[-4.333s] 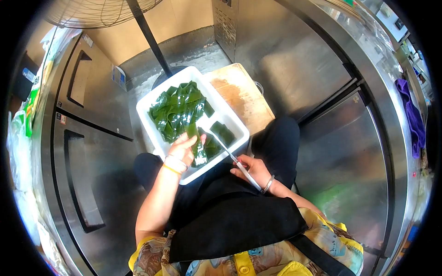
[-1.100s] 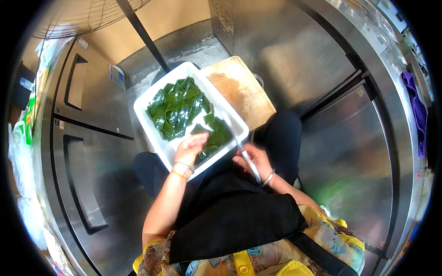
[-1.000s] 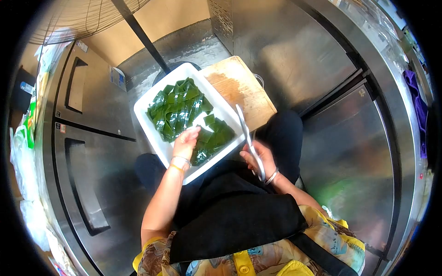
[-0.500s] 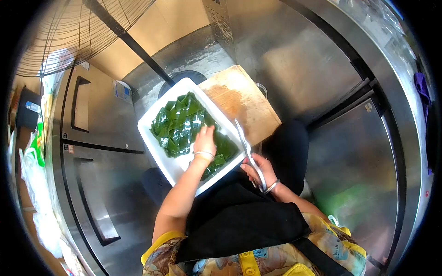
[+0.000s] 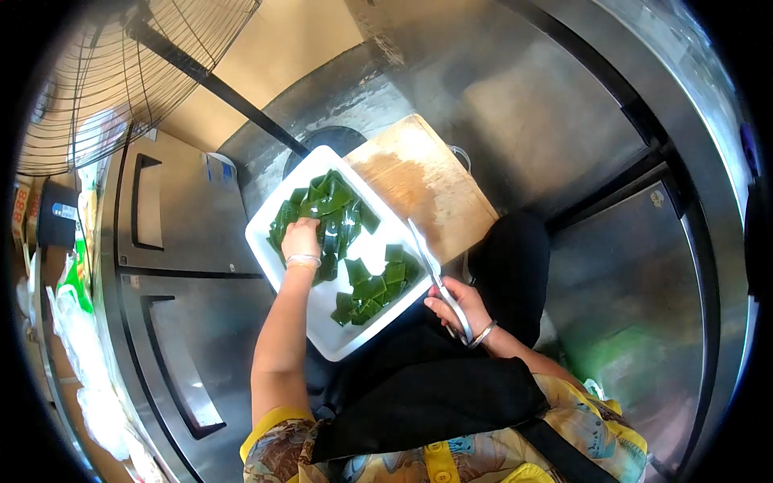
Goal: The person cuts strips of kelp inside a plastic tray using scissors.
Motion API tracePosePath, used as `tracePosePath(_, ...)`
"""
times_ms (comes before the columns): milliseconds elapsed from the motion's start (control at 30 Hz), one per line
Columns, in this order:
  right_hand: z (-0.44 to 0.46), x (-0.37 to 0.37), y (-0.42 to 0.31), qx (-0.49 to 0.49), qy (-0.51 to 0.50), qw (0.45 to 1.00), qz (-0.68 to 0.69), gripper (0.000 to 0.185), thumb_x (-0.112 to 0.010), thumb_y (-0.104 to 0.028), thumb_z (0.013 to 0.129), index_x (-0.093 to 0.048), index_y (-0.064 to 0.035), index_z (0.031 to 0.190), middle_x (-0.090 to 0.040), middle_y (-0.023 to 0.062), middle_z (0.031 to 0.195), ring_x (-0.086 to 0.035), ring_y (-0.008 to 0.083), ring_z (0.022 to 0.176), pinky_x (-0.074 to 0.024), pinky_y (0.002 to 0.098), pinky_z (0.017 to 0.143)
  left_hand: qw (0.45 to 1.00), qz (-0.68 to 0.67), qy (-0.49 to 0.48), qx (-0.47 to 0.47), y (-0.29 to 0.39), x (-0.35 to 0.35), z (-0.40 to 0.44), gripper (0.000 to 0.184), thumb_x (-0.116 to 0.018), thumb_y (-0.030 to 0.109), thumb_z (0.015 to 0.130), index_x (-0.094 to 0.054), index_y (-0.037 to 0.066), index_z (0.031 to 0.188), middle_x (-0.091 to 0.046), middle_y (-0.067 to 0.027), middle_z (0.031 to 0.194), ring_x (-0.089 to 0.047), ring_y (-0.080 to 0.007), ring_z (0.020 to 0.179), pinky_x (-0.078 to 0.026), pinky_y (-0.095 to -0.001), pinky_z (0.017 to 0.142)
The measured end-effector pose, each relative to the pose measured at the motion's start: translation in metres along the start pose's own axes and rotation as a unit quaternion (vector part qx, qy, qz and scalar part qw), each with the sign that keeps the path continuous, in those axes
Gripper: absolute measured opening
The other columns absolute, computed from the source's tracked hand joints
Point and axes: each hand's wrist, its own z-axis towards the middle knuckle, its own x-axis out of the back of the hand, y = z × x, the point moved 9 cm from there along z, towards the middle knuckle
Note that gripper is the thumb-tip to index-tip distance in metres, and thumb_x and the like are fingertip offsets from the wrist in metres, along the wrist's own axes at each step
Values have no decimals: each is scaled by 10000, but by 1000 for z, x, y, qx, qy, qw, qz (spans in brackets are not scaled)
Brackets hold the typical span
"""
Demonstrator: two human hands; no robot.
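The left hand (image 5: 301,240), having left the tray's (image 5: 332,342) middle, is reaching into green strips (image 5: 332,196) at its ten o'clock; hidden fingertips are leaving its grip unclear. The right hand (image 5: 461,307) is grasping scissors (image 5: 436,273) at four. Green pieces (image 5: 370,293) are lying at five, a wooden board (image 5: 419,181) at two. A cut-off fan (image 5: 133,88) is standing at eleven.
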Motion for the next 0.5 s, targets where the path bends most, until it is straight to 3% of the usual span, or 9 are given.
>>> tracePosePath(100, -2, -1, 0, -3, -3, 1000, -5, 169, -669, -168, 828, -566, -39, 866, -503, -29, 629, -452, 36, 527, -403, 205, 462, 996, -82, 20, -13, -12, 3, 3, 195, -571, 88, 774, -703, 126, 912, -669, -71, 942, -623, -276, 865, -493, -361, 795)
tracePosePath(133, -7, 1, 0, -5, -3, 1000, -14, 169, -669, -168, 828, -566, -39, 866, -503, -29, 629, -452, 36, 527, -403, 205, 462, 979, -195, 18, 56, -30, 0, -2, 175, -605, 89, 770, -704, 123, 910, -668, -87, 960, -636, -262, 829, -495, -335, 789)
tracePosePath(200, -1, 0, 1, -1, -3, 1000, -13, 173, -667, -171, 828, -563, -41, 877, -511, -25, 638, -458, 38, 525, -406, 205, 465, 949, -296, 32, 101, -45, 1, 0, 164, -604, 79, 816, -688, 76, 956, -682, -97, 943, -646, -232, 773, -502, -305, 753)
tracePosePath(267, -6, -2, 1, -4, -1, 1000, -22, 180, -665, -170, 829, -560, -41, 897, -516, -23, 644, -464, 40, 526, -408, 205, 466, 775, -564, 48, 281, -72, -19, -14, 142, -590, 77, 861, -660, 23, 973, -681, -81, 890, -634, -173, 757, -503, -280, 723)
tracePosePath(300, -6, -2, 1, -6, 2, 1000, -24, 188, -664, -170, 830, -557, -41, 917, -521, -21, 649, -470, 42, 526, -411, 206, 468, 679, -679, 5, 278, -66, -17, -17, 143, -579, 83, 886, -621, 6, 999, -655, -58, 878, -617, -148, 781, -510, -284, 717)
tracePosePath(333, -7, -5, -2, -1, -6, 999, -35, 188, -664, -170, 830, -557, -41, 917, -521, -21, 649, -470, 42, 526, -411, 206, 468, 673, -684, 16, 281, -70, -10, -26, 143, -579, 83, 886, -621, 6, 999, -655, -58, 878, -617, -148, 781, -510, -284, 717)
tracePosePath(400, -9, -6, -2, 2, -7, 999, -46, 202, -653, -165, 839, -546, -42, 959, -530, -18, 663, -485, 48, 528, -415, 205, 471, 589, -775, -3, 230, -52, -2, -30, 144, -575, 147, 905, -599, 46, 1006, -649, -47, 890, -624, -154, 765, -526, -311, 676)
tracePosePath(467, -13, -10, -1, -11, -17, 998, -62, 210, -653, -158, 842, -546, -47, 983, -535, -13, 675, -502, 52, 553, -428, 205, 502, 555, -814, -35, 172, -25, 25, -44, 177, -596, 129, 891, -596, 40, 1044, -644, -55, 935, -606, -142, 849, -508, -299, 765)
tracePosePath(500, -17, -16, -6, 3, -38, 997, -64, 215, -662, -156, 837, -548, -50, 986, -536, -11, 681, -504, 53, 574, -431, 207, 525, 564, -809, -31, 162, -18, 35, -51, 195, -597, 138, 892, -593, 38, 1059, -644, -58, 947, -605, -144, 853, -503, -292, 775)
